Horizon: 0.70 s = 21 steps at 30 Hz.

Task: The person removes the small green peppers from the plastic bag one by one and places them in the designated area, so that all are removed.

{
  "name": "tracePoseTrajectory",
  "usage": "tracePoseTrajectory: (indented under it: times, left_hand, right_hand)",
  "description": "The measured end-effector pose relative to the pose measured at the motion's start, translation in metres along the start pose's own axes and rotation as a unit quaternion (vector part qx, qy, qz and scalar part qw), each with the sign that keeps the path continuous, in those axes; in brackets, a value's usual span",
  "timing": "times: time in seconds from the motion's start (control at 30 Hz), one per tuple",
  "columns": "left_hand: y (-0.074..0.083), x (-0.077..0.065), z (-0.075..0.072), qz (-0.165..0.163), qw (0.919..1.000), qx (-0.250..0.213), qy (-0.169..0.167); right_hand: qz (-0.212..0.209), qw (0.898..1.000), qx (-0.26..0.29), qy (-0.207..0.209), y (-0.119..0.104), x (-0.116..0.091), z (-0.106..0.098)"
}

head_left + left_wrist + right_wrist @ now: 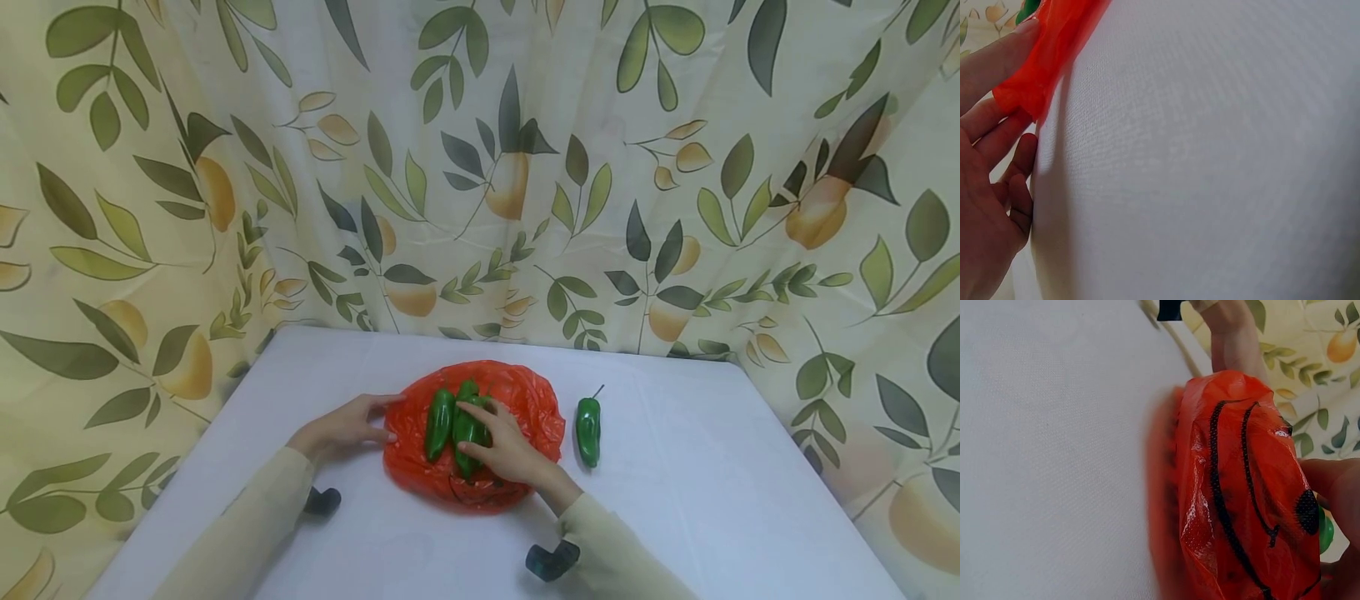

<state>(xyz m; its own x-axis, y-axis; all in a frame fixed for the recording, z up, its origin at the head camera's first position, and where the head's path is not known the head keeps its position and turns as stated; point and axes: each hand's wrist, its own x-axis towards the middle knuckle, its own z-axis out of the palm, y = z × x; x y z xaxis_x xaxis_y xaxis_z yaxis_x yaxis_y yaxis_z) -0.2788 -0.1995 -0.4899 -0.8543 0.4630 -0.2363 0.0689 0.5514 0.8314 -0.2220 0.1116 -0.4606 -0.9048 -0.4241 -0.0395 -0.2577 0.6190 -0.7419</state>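
Observation:
A crumpled red plastic bag [540,417] lies on the white table, with green chili peppers on top of it. My left hand [352,427] holds the bag's left edge; the left wrist view shows the thumb over the red plastic [1063,37] and fingers beneath it. My right hand [504,442] reaches over the bag and grips a green pepper [467,462], fingers and thumb bent about it. Just left of that lies another pepper [439,425]. Behind the gripped one shows a further green tip [468,388], partly hidden. In the right wrist view, black print marks the bag [1222,487].
One more green pepper [588,432] with a thin stem lies on the table [690,467], right of the bag. Dark wrist-worn devices [552,561] sit at both sleeves. A leaf-and-fruit patterned curtain [480,275] surrounds the table's back and sides.

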Motion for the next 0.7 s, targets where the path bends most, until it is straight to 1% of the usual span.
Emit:
tracePoseTrajectory:
  times: [0.2,0.33,0.43,0.53,0.7]
  left_hand:
    - [0.0023,-0.0006,0.0007,-0.002,1.0000,0.006,0.002]
    - [0.0021,-0.0008,0.0009,-0.011,0.9999,0.004,0.003]
    - [0.0026,-0.0007,0.0009,-0.022,0.9997,-0.003,0.006]
    - [0.0036,-0.0007,0.0010,-0.029,0.9995,-0.008,0.009]
    - [0.0040,-0.0011,0.0023,-0.035,0.9992,-0.013,0.011]
  right_hand:
    - [-0.002,1.000,-0.010,0.002,0.0003,0.0005,0.0012]
    - [-0.007,1.000,-0.017,0.002,-0.0001,0.0009,0.0015]
    - [-0.006,1.000,-0.013,0.006,-0.0014,0.0006,0.0012]
    - [-0.001,1.000,-0.011,0.014,-0.0018,0.0005,0.0016]
    - [0.003,1.000,0.008,0.028,0.0004,0.0006,0.0025]
